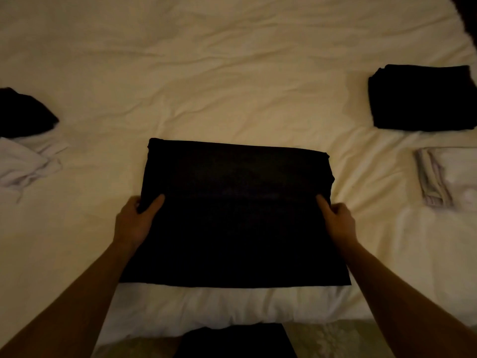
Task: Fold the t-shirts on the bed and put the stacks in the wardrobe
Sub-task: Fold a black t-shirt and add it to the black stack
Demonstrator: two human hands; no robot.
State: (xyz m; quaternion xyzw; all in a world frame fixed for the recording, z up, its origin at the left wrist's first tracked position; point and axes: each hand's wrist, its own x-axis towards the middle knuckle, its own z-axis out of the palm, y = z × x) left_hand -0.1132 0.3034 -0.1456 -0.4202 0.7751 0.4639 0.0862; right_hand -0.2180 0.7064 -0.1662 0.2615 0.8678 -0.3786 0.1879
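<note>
A black t-shirt (236,215), partly folded into a wide rectangle, lies flat on the cream bed (206,81) in front of me. My left hand (136,220) pinches its left edge, thumb on top of the cloth. My right hand (335,220) pinches the right edge the same way. A stack of folded black shirts (423,98) sits at the right, with a stack of folded white shirts (446,177) just below it. At the left lie a crumpled black shirt (23,113) and a crumpled white shirt (23,164).
The bed's near edge (232,313) runs along the bottom, with patterned floor beyond it and dark cloth at the bottom centre. A dark object (467,11) fills the top right corner. Wrinkled bare sheet stretches across the far half of the bed.
</note>
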